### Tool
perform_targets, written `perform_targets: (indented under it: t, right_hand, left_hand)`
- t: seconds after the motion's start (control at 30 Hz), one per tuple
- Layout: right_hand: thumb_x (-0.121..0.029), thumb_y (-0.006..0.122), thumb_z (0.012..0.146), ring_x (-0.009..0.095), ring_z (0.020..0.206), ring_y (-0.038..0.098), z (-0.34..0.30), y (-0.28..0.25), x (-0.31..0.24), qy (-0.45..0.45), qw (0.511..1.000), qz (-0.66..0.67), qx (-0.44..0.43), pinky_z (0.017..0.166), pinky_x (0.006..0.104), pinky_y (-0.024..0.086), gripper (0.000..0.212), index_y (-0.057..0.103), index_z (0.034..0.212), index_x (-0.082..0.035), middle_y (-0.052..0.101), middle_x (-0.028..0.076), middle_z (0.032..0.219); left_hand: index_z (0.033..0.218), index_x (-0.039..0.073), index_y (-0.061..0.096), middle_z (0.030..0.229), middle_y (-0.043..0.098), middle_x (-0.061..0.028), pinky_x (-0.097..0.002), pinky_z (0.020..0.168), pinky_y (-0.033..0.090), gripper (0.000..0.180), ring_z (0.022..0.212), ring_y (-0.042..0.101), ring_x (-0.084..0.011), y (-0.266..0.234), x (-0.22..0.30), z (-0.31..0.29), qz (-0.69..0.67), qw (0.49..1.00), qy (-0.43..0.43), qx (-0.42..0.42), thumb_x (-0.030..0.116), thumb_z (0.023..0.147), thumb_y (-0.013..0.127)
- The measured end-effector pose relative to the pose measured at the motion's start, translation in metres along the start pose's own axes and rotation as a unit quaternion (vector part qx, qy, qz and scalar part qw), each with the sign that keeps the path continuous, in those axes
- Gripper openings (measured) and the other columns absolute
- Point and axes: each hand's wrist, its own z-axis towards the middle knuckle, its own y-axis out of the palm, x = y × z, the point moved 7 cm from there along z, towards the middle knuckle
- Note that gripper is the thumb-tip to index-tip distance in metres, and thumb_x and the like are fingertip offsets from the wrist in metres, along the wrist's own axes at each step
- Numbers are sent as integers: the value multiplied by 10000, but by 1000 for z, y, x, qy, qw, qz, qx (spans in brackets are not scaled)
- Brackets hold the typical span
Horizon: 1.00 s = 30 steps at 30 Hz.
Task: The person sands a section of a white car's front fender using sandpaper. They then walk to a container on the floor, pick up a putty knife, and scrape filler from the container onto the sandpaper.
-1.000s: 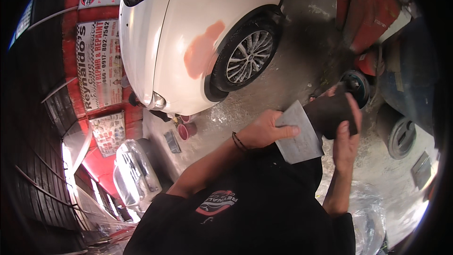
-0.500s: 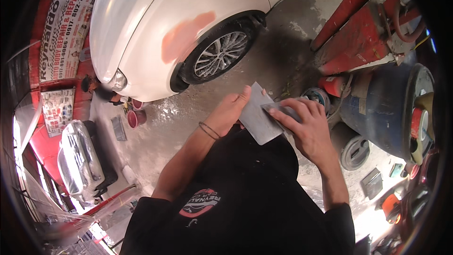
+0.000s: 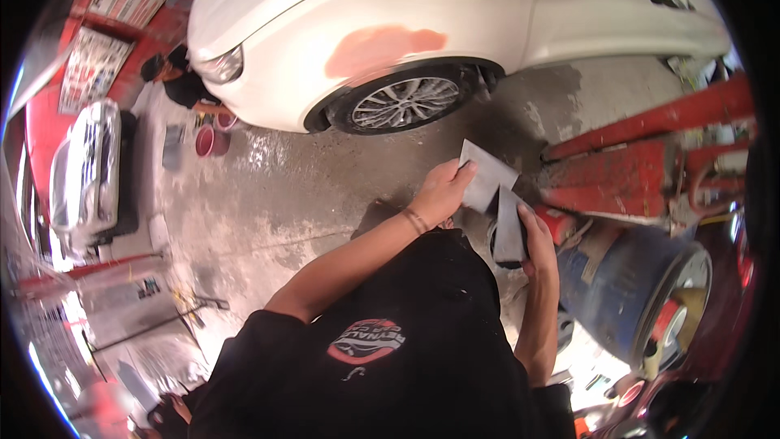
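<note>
My left hand [image 3: 443, 193] grips the edge of a thin, flat grey plate [image 3: 490, 172], thumb on top. In my right hand [image 3: 538, 241] is a second flat grey blade [image 3: 510, 226], which looks like a putty spreader. It is tilted, its upper end at the plate's lower right corner; whether they touch I cannot tell. Beyond my hands stands a white car [image 3: 284, 57]. A smooth pinkish patch [image 3: 380, 49] covers part of its fender, just above the front wheel [image 3: 406, 103].
On the right are a red metal stand [image 3: 609, 179] and a blue drum [image 3: 621, 280] lying on its side. A dark red bucket [image 3: 211, 141] stands left of the car's front. Another person [image 3: 183, 85] crouches beside the bumper. A detached car bumper [image 3: 85, 167] is at far left.
The view has swung toward the car's side. My right hand has drawn the blade off the plate's face and turned it more upright. The left hand still holds the plate.
</note>
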Motion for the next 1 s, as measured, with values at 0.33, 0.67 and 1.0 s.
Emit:
perform_targets:
  t: [0.33, 0.67, 1.0]
  right_hand:
    - [-265, 743, 1070, 102, 1039, 678, 50, 12, -54, -141, 989, -20, -30, 934, 308, 539, 294, 744, 1275, -53, 768, -3, 1170]
    - [-330, 704, 1056, 230, 1113, 699, 161, -50, -115, -117, 885, -419, 166, 955, 394, 557, 499, 691, 1341, 79, 748, 144, 1263]
    - [-299, 672, 1079, 246, 1061, 721, 272, -96, -217, 5, 859, -510, 48, 918, 403, 574, 457, 704, 1315, 92, 761, 172, 1231]
  left_hand:
    - [1479, 45, 608, 1330, 718, -79, -364, 1069, 545, 450, 1185, 707, -193, 20, -20, 15, -150, 942, -72, -293, 352, 1152, 574]
    - [1720, 159, 314, 1813, 186, -181, -709, 1269, 263, 851, 1655, 239, -379, -244, -368, -162, 355, 792, -496, -4, 517, 1019, 638]
    - [1744, 144, 221, 1822, 28, -145, -467, 1345, 71, 834, 1678, 34, -322, -264, -244, 74, -422, 700, -57, 574, 687, 1114, 292]
